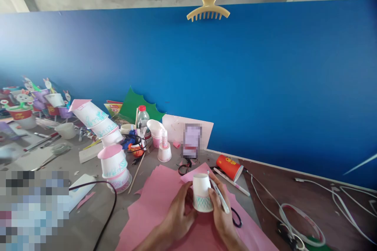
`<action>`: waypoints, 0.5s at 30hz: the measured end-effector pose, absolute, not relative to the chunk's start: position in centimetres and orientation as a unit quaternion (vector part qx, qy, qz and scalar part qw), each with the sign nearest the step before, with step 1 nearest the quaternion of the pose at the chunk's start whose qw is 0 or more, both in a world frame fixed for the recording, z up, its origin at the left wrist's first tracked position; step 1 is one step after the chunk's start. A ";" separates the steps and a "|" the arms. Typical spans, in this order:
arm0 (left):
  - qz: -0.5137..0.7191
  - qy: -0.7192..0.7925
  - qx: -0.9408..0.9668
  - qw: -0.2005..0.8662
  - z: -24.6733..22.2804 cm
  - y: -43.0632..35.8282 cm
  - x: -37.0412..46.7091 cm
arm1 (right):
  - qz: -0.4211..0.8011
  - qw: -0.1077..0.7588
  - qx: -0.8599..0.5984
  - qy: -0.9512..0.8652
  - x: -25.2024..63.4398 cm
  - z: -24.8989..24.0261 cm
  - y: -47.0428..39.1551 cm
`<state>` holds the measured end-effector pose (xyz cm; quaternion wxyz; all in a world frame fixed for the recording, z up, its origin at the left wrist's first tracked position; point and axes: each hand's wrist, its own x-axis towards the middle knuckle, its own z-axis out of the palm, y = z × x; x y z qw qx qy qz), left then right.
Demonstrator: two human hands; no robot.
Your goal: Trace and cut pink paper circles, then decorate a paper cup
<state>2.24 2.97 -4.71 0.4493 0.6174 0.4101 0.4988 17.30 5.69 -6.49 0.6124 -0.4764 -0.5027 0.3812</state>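
Note:
A white paper cup point(201, 185) stands upside down between my hands, over pink paper point(147, 211). A green criss-cross pattern and a faint pink band mark its lower part. My left hand point(180, 208) grips the cup's left side, its fingers partly hidden behind. On the right side, my right hand point(221, 210) steadies the cup with the thumb while also holding a white marker point(219, 193) that slants along its fingers. Just behind lie a red paper cup point(229, 167) on its side and a pink-and-white pen point(232, 182). A black ring-like loop point(236, 217) shows beside my right hand.
Left stands a bent tower of decorated paper cups point(113, 160). Behind are a small cup figure point(164, 151), a red-capped bottle point(143, 115) and a blurred upright panel point(191, 139). A black cable point(113, 204) crosses the left; white cables point(332, 192) lie right. A blue partition point(265, 78) closes the back.

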 end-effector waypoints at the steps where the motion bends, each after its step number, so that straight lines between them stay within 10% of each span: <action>1: 0.500 0.412 0.617 0.447 -4.7 2.9 2.3 | 0.379 0.612 -0.480 -0.501 17.3 -6.3 5.6; 15: 0.488 0.442 0.610 0.440 -4.9 3.1 2.3 | 0.405 0.574 -0.501 -0.505 17.4 -4.5 5.3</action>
